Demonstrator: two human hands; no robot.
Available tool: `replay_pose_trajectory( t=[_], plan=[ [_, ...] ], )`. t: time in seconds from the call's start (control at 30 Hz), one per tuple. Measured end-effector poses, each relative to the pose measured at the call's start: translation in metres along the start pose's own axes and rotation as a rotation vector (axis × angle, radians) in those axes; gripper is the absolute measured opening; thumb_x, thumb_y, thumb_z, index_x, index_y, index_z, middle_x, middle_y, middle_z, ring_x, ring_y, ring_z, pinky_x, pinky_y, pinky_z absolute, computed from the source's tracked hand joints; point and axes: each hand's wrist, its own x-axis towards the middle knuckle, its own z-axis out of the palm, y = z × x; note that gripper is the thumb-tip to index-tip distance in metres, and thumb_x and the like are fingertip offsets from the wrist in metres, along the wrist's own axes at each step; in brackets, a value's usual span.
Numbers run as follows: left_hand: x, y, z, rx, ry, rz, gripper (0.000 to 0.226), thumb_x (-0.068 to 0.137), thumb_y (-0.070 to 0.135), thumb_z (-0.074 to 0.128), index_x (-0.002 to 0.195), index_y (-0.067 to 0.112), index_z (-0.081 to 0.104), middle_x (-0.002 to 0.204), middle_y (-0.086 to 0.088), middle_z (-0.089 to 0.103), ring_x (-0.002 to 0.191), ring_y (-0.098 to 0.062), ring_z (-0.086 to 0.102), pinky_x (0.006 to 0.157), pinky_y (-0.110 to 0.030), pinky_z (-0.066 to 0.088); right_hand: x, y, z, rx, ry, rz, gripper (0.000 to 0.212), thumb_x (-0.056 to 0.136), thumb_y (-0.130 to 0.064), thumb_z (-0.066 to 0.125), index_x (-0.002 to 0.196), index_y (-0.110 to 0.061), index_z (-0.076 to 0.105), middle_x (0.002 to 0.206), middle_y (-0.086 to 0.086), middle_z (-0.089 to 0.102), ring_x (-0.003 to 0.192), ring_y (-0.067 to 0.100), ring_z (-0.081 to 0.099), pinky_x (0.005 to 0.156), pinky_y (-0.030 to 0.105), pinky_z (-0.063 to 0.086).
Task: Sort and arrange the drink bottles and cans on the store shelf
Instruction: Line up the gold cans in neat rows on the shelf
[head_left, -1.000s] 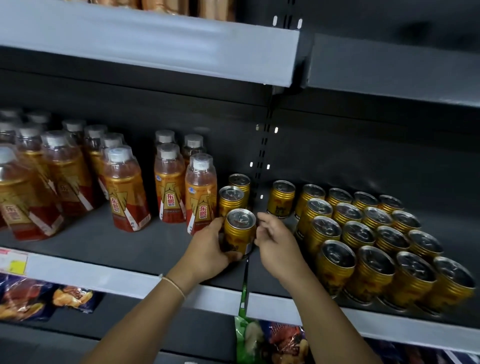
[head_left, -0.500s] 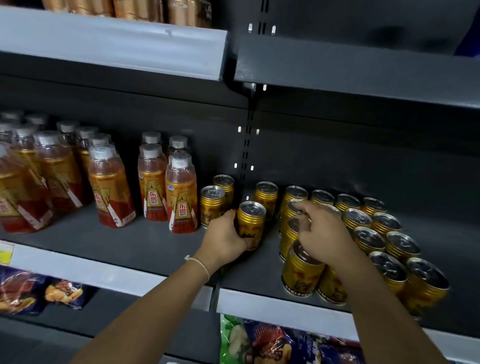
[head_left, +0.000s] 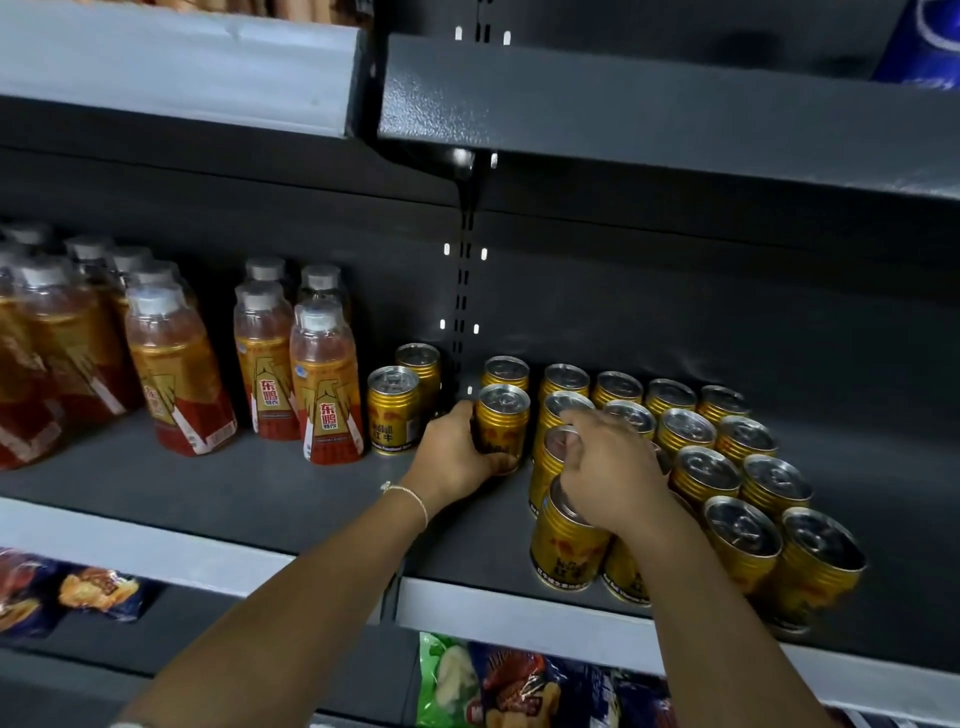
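Note:
Several gold cans (head_left: 727, 488) stand in rows on the right half of the dark shelf (head_left: 260, 488). My left hand (head_left: 452, 454) grips one gold can (head_left: 503, 423) just left of those rows, standing upright on the shelf. My right hand (head_left: 608, 467) lies over the front cans of the block, its curled fingers on the top of a gold can (head_left: 563, 545). Two more gold cans (head_left: 393, 408) stand left of my left hand. Orange drink bottles (head_left: 324, 379) with grey caps fill the left of the shelf.
An upper shelf (head_left: 623, 114) overhangs the cans. The back panel has a slotted upright (head_left: 464, 291). Snack bags (head_left: 498, 680) lie on the shelf below. Bare shelf surface shows in front of the bottles.
My left hand has carried its can rightward, next to the can rows. My right hand left that can and moved right onto the front cans of the block.

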Motion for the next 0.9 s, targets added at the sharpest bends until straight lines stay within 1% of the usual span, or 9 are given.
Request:
replay_pose_trajectory(
  t=[0.07, 0.17, 0.23, 0.47, 0.57, 0.63, 0.73, 0.83, 0.9],
  plan=[
    [0.002, 0.001, 0.001, 0.004, -0.008, -0.001, 0.071, 0.068, 0.036, 0.088, 0.126, 0.018, 0.052, 0.122, 0.000, 0.064, 0.113, -0.018, 0.061, 0.095, -0.029, 0.050, 0.001, 0.000, 0.001, -0.014, -0.011, -0.002, 0.042, 0.101, -0.022, 0.043, 0.142, -0.021, 0.049, 0.147, 0.001, 0.050, 0.135, 0.026, 0.043, 0.110, 0.043, 0.035],
    [0.003, 0.002, 0.002, 0.028, -0.008, -0.009, 0.070, 0.069, 0.037, 0.087, 0.126, 0.018, 0.051, 0.122, -0.001, 0.064, 0.114, -0.019, 0.060, 0.090, -0.023, 0.045, 0.001, 0.002, 0.002, -0.026, -0.015, -0.011, 0.044, 0.101, -0.023, 0.042, 0.144, -0.021, 0.047, 0.151, 0.000, 0.047, 0.138, 0.025, 0.041, 0.112, 0.043, 0.033],
    [0.003, 0.003, 0.003, 0.047, -0.017, -0.008, 0.070, 0.070, 0.037, 0.086, 0.127, 0.018, 0.050, 0.122, -0.002, 0.064, 0.114, -0.019, 0.060, 0.089, -0.022, 0.044, 0.002, 0.002, 0.002, -0.034, -0.023, -0.014, 0.045, 0.100, -0.022, 0.042, 0.145, -0.021, 0.046, 0.152, -0.001, 0.045, 0.138, 0.024, 0.041, 0.113, 0.043, 0.033],
    [0.002, 0.008, -0.001, 0.146, -0.061, -0.002, 0.074, 0.072, 0.038, 0.084, 0.132, 0.016, 0.047, 0.124, -0.003, 0.063, 0.117, -0.021, 0.058, 0.098, -0.030, 0.047, 0.002, 0.000, 0.000, -0.039, -0.036, -0.006, 0.046, 0.099, -0.021, 0.044, 0.144, -0.021, 0.047, 0.151, 0.000, 0.046, 0.137, 0.025, 0.042, 0.113, 0.044, 0.034],
    [0.000, 0.012, -0.008, 0.171, -0.084, 0.001, 0.067, 0.070, 0.036, 0.086, 0.125, 0.015, 0.054, 0.120, -0.004, 0.065, 0.113, -0.021, 0.060, 0.094, -0.029, 0.047, 0.001, 0.000, -0.001, -0.039, -0.045, -0.004, 0.047, 0.099, -0.021, 0.044, 0.146, -0.021, 0.046, 0.152, -0.001, 0.045, 0.138, 0.026, 0.041, 0.114, 0.044, 0.034],
    [-0.003, 0.012, -0.016, 0.232, -0.087, 0.012, 0.057, 0.070, 0.031, 0.086, 0.117, 0.013, 0.060, 0.113, -0.005, 0.066, 0.107, -0.022, 0.061, 0.088, -0.029, 0.049, 0.001, 0.000, -0.001, -0.036, -0.045, -0.003, 0.046, 0.099, -0.021, 0.043, 0.145, -0.021, 0.047, 0.152, -0.001, 0.046, 0.137, 0.026, 0.042, 0.114, 0.043, 0.035],
    [-0.010, 0.010, -0.038, 0.320, -0.026, 0.084, 0.035, 0.078, 0.019, 0.078, 0.109, 0.010, 0.065, 0.107, -0.008, 0.066, 0.102, -0.025, 0.062, 0.081, -0.030, 0.050, 0.000, 0.001, 0.000, -0.033, -0.026, -0.005, 0.043, 0.100, -0.020, 0.043, 0.142, -0.020, 0.050, 0.149, 0.000, 0.049, 0.135, 0.026, 0.043, 0.112, 0.042, 0.035],
    [-0.014, 0.006, -0.065, 0.367, 0.124, 0.185, 0.027, 0.085, 0.010, 0.066, 0.112, 0.008, 0.067, 0.109, -0.011, 0.067, 0.099, -0.027, 0.064, 0.082, -0.033, 0.053, 0.000, 0.000, 0.001, -0.033, -0.010, 0.000, 0.040, 0.100, -0.020, 0.043, 0.139, -0.019, 0.053, 0.146, 0.001, 0.052, 0.133, 0.026, 0.046, 0.110, 0.042, 0.035],
    [-0.010, 0.007, -0.079, 0.468, 0.225, 0.276, 0.023, 0.084, 0.004, 0.060, 0.106, 0.003, 0.067, 0.111, -0.014, 0.065, 0.098, -0.032, 0.063, 0.082, -0.038, 0.055, 0.000, 0.000, 0.002, -0.031, -0.010, 0.005, 0.042, 0.101, -0.021, 0.043, 0.142, -0.020, 0.052, 0.148, 0.000, 0.051, 0.135, 0.026, 0.044, 0.113, 0.042, 0.034]
  ],
)
